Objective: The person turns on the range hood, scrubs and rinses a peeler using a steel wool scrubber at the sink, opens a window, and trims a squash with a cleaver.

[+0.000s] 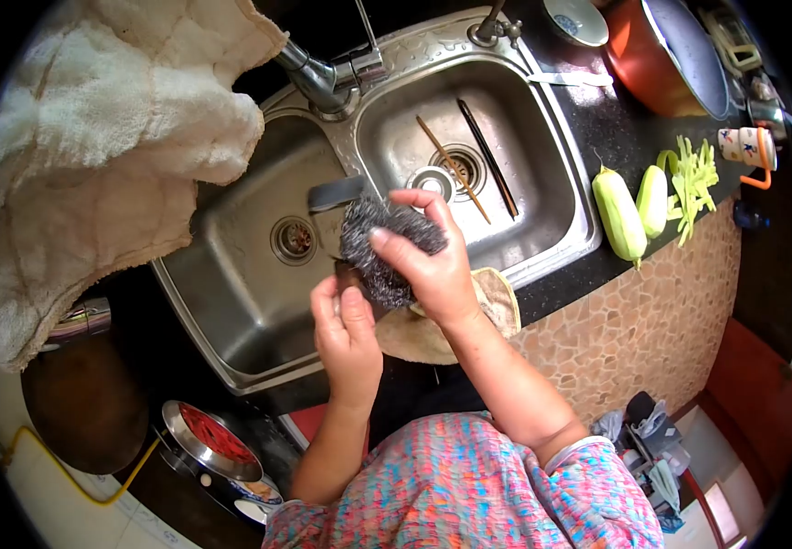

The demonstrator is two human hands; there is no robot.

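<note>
My right hand (pixel 434 265) is closed around a dark grey, fuzzy scrubber (pixel 376 240) above the divider of the double sink (pixel 259 316). Just below it my left hand (pixel 348 334) pinches a small dark brown piece (pixel 348 274), mostly covered by the scrubber. A flat grey strip (pixel 335 194) sticks out at the scrubber's upper left; whether it joins the brown piece is hidden. Two sticks, one brown (pixel 452 169) and one black (pixel 487 159), lie in the right basin by a round white item (pixel 433 184).
A faucet (pixel 315 82) rises behind the sink, and a towel (pixel 112 165) hangs at the upper left. Peeled green vegetables (pixel 618 215), peelings (pixel 691 188), a knife (pixel 572 80), a bowl (pixel 577 20) and a red pot (pixel 657 59) stand or lie along the right counter.
</note>
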